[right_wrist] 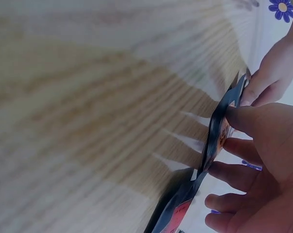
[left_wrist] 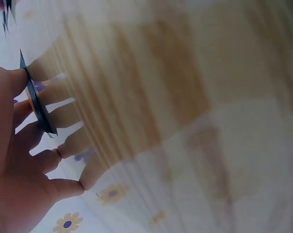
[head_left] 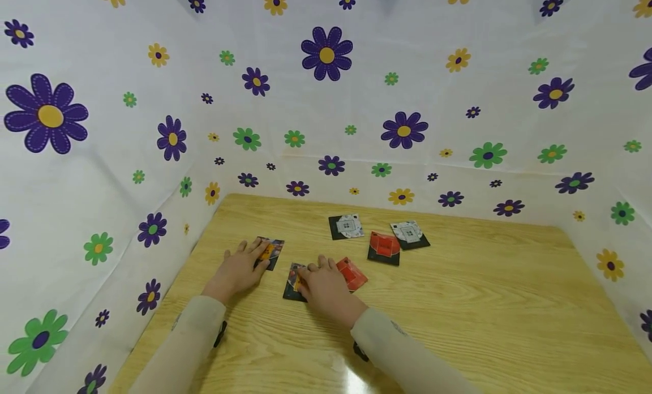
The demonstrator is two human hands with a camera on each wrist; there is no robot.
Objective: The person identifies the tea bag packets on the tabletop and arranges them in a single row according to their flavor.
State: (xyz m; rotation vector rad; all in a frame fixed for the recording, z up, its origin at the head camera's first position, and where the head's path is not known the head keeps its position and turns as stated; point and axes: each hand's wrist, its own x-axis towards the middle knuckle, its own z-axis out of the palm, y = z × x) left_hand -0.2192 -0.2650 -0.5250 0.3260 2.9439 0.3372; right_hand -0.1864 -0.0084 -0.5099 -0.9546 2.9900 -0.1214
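Rests left hand on the left orange packet with fingers extended rather than pinching, and right hand on the near orange packet with fingers loosely laid. Has a near red packet just right of that hand, a far red packet beside the right white packet, and the left white packet far on the table.

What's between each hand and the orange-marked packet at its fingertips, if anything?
Nothing visible: the left hand touches the left packet, the right hand the near packet. The nearer red packet lies beside the right hand, not in between.
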